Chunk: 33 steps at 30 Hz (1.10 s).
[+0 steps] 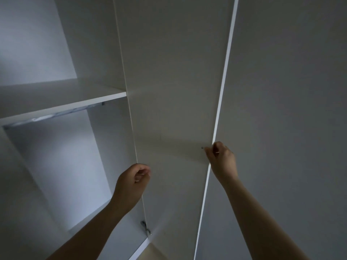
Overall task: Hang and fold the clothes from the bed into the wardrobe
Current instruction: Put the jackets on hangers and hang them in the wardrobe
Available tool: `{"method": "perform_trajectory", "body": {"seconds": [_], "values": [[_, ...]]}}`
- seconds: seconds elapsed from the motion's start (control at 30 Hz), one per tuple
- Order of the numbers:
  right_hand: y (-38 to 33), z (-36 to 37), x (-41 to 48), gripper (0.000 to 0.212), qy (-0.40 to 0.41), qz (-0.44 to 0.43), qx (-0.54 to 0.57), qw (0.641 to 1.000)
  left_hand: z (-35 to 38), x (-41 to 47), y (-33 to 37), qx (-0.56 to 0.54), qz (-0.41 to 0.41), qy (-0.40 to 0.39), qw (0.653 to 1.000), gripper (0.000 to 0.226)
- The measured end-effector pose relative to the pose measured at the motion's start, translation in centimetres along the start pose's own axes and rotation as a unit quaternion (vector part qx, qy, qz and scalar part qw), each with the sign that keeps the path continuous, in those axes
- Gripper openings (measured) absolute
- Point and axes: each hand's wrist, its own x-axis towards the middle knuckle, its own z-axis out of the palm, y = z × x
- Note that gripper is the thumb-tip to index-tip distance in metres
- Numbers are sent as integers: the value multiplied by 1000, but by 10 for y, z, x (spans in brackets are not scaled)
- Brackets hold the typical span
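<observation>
wardrobe: white wardrobe [56, 156] right in front of me, seen from below, left compartment open.
shelf: white shelf [63, 98] runs across the open compartment, upper left, nothing on the part I can see.
rail: metal rail [56, 115] sits just under the shelf's front edge, bare along the length that shows.
door: the open door [174, 81] fills the middle, inner face toward me, its bright free edge running top to bottom on the right.
hinge: metal hinge [144, 225] low on the door's left edge, joining it to the wardrobe side.
right hand: my right hand [222, 160] grips the door's free edge, fingers curled round it, thumb on the inner face.
screw: small dark screw [202, 147] on the inner face, just beside my right thumb tip.
left hand: my left hand [131, 184] is up at the door's hinge-side edge, fingers curled in toward the palm, nothing visible in it; can't tell if it touches the door.
panel: plain white panel [291, 109] right of the door's edge, in shade.
floor: beige strip of floor [155, 250] shows at the bottom, below the door.
</observation>
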Motion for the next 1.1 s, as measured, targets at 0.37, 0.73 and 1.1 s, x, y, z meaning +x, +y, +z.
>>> {"method": "perform_trajectory", "body": {"seconds": [0.37,0.73,1.1], "values": [[-14,-6,-33,36,60,63,79,993,18,3,12,-32,-16,-26,999,10],[-50,-54,-140,13,157,170,158,960,21,-38,43,-206,-18,-125,970,11],[-83,-82,-286,10,251,266,80,927,13,-119,28,-241,9,-301,923,9]]}}
